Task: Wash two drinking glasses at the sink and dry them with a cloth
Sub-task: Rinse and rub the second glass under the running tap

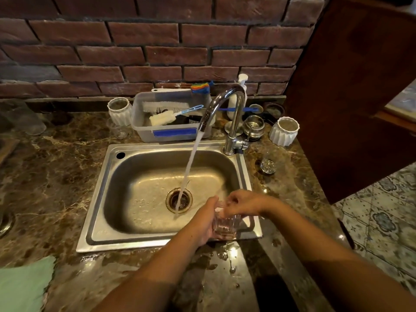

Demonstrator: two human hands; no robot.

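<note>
Over sink (96,199), left hand (203,224) grips glass (225,226), apparently upright.

Two forearms show — the left forearm (144,275) and the right forearm (326,251) — both bare from wrist to frame edge. The left grip (202,224) and right grip (242,202) are bare as well, and shadow darkens each forearm nearer the camera.

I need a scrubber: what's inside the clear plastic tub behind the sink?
A white bristle brush, a blue-handled sponge bottle brush and something dark under them. The faucet spout and the frosted wall of the tub cover the rest.
</note>
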